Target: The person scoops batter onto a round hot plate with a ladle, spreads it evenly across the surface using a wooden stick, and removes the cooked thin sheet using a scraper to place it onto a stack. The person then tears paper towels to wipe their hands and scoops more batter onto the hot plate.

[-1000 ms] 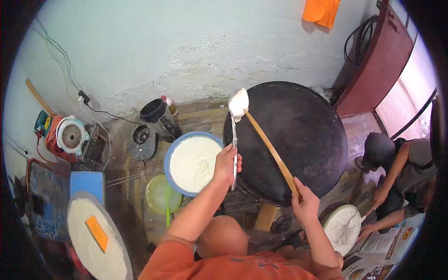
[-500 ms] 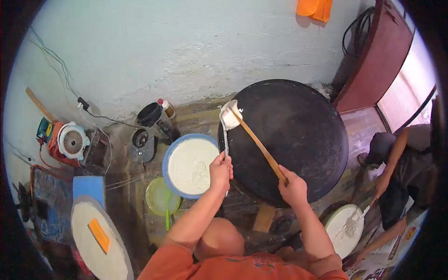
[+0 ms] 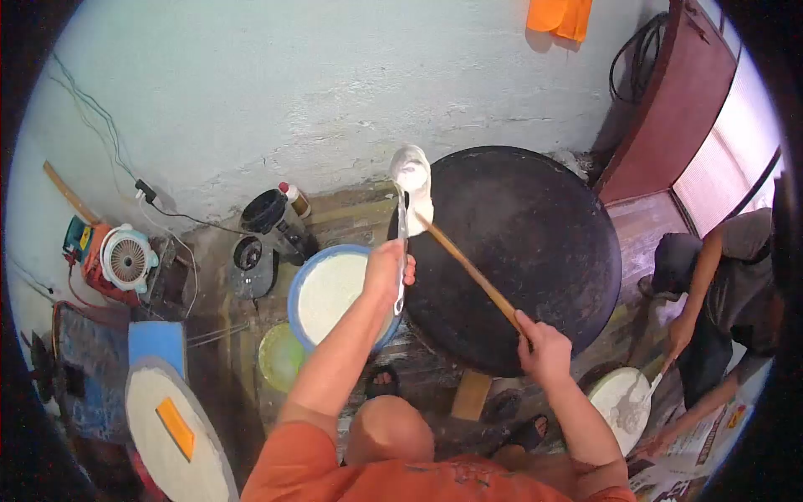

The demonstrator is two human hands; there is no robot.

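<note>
My left hand (image 3: 386, 269) is closed around the handle of a metal ladle (image 3: 410, 161). The ladle's bowl is tilted over the left rim of a large round black griddle (image 3: 527, 259). White batter (image 3: 421, 214) spreads from the bowl onto that edge. In my right hand (image 3: 545, 351) is the lower end of a long wooden stick (image 3: 470, 269); its far tip meets the batter. Left of the griddle stands a blue-rimmed bowl of white batter (image 3: 330, 297), partly covered by my left forearm.
A green bowl (image 3: 280, 358) sits by the batter bowl. At left are an oval board (image 3: 180, 435) with an orange piece on it, a blower (image 3: 130, 258) and a black container (image 3: 276, 219). At right, a co-worker's hand (image 3: 679, 339) holds a tool in a batter tub (image 3: 617, 410).
The ladle has tipped and moved slightly up, and batter now runs onto the griddle's left edge. My right hand has shifted right and down with the stick.
</note>
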